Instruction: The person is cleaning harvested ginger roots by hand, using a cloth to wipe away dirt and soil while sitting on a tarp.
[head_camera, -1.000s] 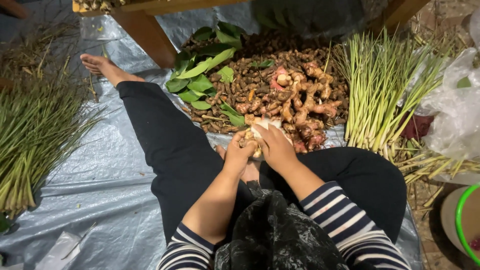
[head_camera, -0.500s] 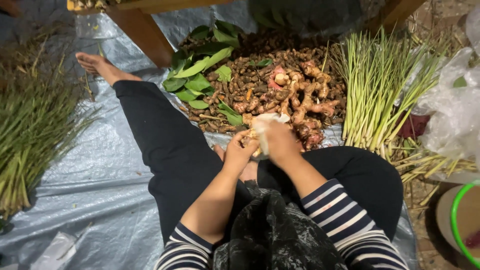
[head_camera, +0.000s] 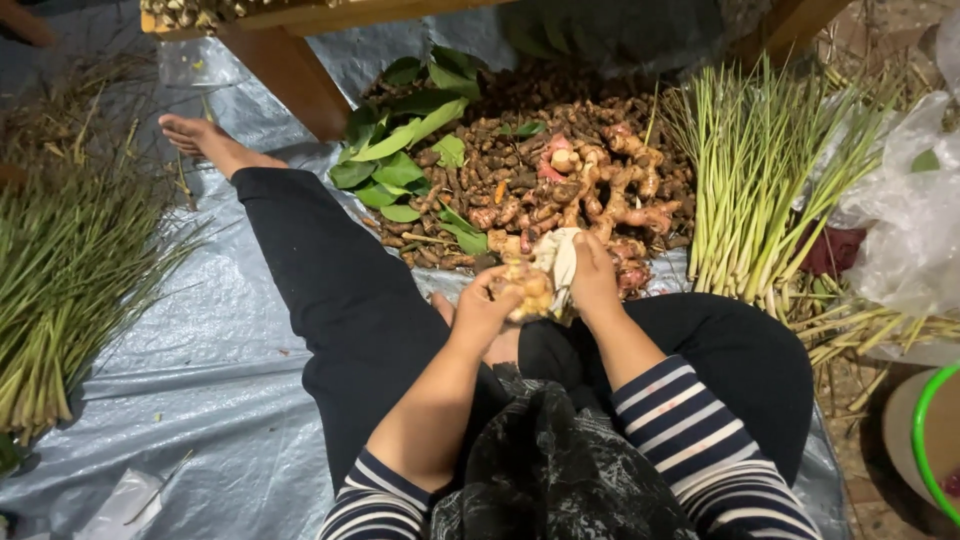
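Observation:
I sit on a grey tarp (head_camera: 180, 340) with my legs in black trousers. My left hand (head_camera: 482, 312) grips a pale knobbly ginger root (head_camera: 528, 288) in front of my lap. My right hand (head_camera: 594, 272) holds a thin white plastic bag (head_camera: 560, 258) against the same root. Both hands touch over the near edge of a heap of brown and pinkish roots (head_camera: 560, 190). My fingers hide part of the root and the bag.
Green leaves (head_camera: 405, 160) lie at the heap's left side. Lemongrass bundles lie at the right (head_camera: 760, 180) and at the far left (head_camera: 60, 280). A wooden table leg (head_camera: 290, 75) stands behind. Clear plastic bags (head_camera: 905, 220) and a green-rimmed tub (head_camera: 930, 430) sit at the right.
My hands stay together over the root and bag, with the right hand shifted slightly forward. The view has tilted a little.

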